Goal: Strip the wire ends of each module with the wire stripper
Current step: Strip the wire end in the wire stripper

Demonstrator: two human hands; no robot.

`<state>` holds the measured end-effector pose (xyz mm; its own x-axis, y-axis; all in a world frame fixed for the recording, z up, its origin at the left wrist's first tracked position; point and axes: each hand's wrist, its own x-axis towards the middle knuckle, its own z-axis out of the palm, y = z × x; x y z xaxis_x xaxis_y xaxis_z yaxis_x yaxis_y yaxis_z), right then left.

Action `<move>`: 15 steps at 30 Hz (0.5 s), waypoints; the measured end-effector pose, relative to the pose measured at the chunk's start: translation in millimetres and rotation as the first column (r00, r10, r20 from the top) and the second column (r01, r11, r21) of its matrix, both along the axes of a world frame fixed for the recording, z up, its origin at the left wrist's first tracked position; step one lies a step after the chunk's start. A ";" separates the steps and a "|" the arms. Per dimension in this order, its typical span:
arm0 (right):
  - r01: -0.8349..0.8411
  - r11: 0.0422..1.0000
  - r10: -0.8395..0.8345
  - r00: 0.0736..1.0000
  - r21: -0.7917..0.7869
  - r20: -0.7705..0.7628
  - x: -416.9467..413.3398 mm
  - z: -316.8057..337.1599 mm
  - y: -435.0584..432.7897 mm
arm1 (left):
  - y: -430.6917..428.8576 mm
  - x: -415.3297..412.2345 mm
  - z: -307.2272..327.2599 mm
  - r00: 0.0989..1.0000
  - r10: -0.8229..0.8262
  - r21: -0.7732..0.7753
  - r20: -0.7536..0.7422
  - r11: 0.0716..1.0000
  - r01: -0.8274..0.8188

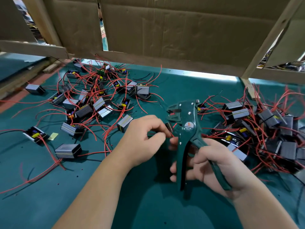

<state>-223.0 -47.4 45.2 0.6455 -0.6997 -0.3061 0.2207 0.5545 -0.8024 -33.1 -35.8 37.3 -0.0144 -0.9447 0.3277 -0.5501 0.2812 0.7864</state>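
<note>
My right hand grips the two handles of a dark green wire stripper, held upright with its jaws pointing left. My left hand pinches a thin red wire just below the jaws, beside a small dark module that sits between my fingertips and the tool. The wire's end lies close to the jaws; whether it is inside them I cannot tell. The module's far side is hidden by the stripper.
Several grey and black modules with red and black wires lie scattered on the green mat at the left, and another heap lies at the right. A cardboard sheet and wooden frame bars overhang the back.
</note>
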 end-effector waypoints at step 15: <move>0.571 0.734 -0.607 0.795 -0.368 0.023 12.4 -13.3 4.6 | -8.2 12.4 -18.8 0.630 0.528 0.041 0.569 0.747 -0.663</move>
